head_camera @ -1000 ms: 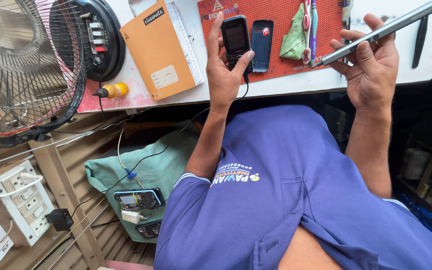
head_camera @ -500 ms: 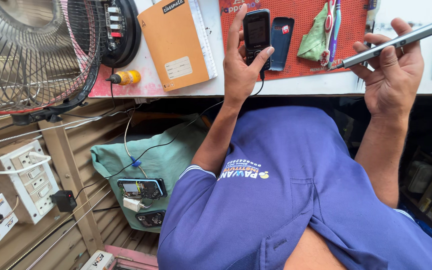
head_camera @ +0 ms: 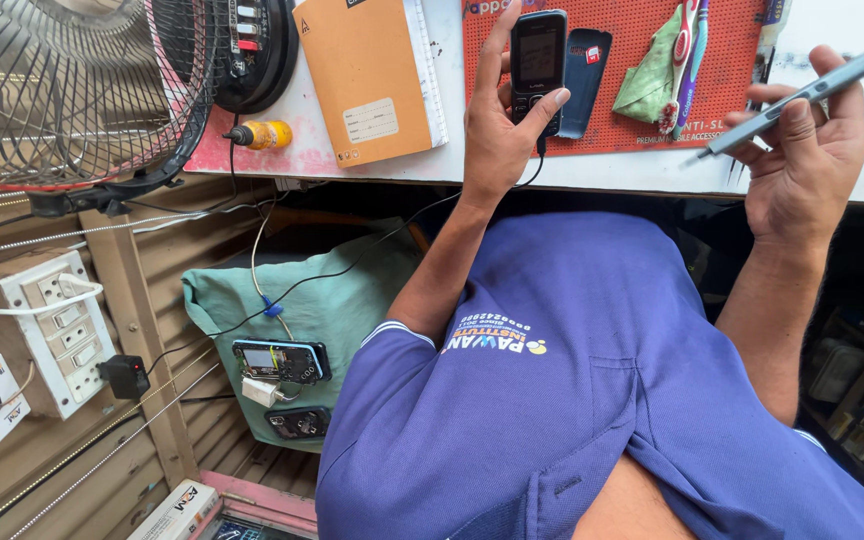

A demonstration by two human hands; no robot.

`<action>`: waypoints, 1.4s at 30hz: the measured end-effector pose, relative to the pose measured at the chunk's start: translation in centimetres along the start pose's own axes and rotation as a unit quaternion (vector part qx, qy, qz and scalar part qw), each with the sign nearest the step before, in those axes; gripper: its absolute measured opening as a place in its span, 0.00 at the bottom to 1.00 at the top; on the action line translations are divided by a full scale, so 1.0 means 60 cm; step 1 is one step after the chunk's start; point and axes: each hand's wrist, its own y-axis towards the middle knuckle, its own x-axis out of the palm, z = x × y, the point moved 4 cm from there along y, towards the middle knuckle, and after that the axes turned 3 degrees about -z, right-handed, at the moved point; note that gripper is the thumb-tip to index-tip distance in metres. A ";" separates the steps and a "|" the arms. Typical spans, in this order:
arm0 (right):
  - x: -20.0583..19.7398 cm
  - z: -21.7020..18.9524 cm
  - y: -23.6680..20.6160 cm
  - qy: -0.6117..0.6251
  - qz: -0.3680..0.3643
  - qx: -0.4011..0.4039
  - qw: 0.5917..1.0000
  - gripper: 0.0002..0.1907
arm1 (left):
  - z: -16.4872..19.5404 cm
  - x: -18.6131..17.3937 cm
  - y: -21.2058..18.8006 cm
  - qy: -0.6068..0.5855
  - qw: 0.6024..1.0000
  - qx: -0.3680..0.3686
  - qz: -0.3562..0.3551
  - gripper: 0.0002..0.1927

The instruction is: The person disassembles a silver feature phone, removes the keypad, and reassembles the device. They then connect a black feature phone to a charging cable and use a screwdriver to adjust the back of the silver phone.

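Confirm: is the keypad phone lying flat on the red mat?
No, the left hand holds the keypad phone up above the red mat.

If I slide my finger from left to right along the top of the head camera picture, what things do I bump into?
Fan → small yellow bottle → orange notebook → left hand holding a small black phone → dark phone back cover → green cloth → toothbrush → right hand holding a grey tool.

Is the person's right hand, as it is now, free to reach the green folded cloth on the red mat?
Probably not at once. The right hand grips a slim grey metal tool, so its fingers are occupied. The green folded cloth lies uncovered on the red perforated mat, with a toothbrush beside it.
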 end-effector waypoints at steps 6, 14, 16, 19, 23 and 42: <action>-0.019 0.000 0.005 -0.226 0.049 -0.041 0.972 0.24 | -0.003 -0.005 -0.004 -0.020 1.000 -0.023 0.003 0.46; -0.005 -0.018 0.007 -0.596 0.056 -0.174 0.781 0.24 | -0.002 -0.012 -0.006 -0.023 1.000 -0.011 0.010 0.45; 0.001 -0.019 0.007 -0.624 0.055 -0.193 0.756 0.27 | -0.003 -0.014 -0.006 -0.041 0.999 -0.012 0.004 0.45; 0.012 -0.019 0.006 -0.630 0.060 -0.184 0.752 0.28 | -0.007 -0.016 -0.007 -0.073 0.997 -0.016 -0.008 0.45; 0.046 -0.016 0.003 -0.633 0.062 -0.159 0.755 0.27 | -0.009 -0.022 -0.010 -0.103 0.994 -0.021 -0.020 0.46; 0.417 0.070 -0.111 -0.255 -0.411 0.080 0.872 0.09 | 0.150 -0.177 -0.186 -0.149 0.971 0.106 0.155 0.48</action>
